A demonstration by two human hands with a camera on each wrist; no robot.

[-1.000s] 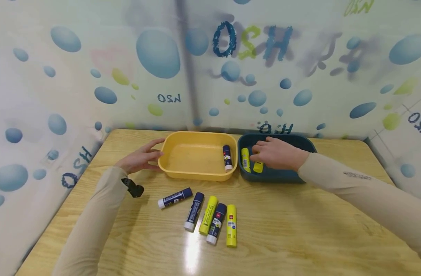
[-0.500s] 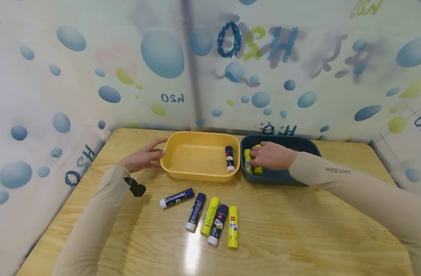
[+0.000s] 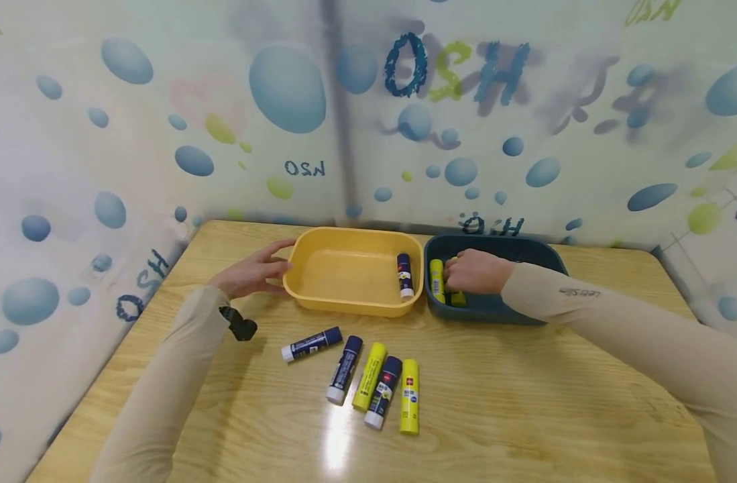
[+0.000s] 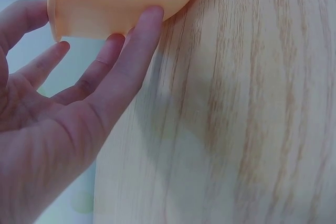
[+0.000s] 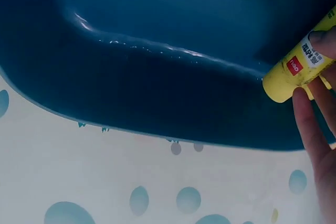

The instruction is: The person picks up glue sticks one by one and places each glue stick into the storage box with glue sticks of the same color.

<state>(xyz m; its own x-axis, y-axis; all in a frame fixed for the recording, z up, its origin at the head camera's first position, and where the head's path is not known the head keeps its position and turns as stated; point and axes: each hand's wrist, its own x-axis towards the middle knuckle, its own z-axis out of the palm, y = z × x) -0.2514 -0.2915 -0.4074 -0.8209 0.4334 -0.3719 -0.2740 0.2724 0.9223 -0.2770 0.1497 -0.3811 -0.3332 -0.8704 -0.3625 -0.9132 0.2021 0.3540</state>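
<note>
On the table we have a yellow tub and, just beside it, a blue tub. The left hand has its fingers spread, merely touching the yellow tub's end; we judge that a firm push there could shove that tub against the blue one. The right hand dips into the blue tub, thumb and fingers pinching a yellow stick near that tub's left end. We see two more risks: the round barrel could slip or roll if the pinch loosens, and the knuckles could knock the second stick lying close alongside. Whether the pinched one touches the tub's bottom, we cannot tell. It looks to us a plain yellow cylinder, blunt-ended and faintly smudged, with a white printed panel and a small red patch.
</note>
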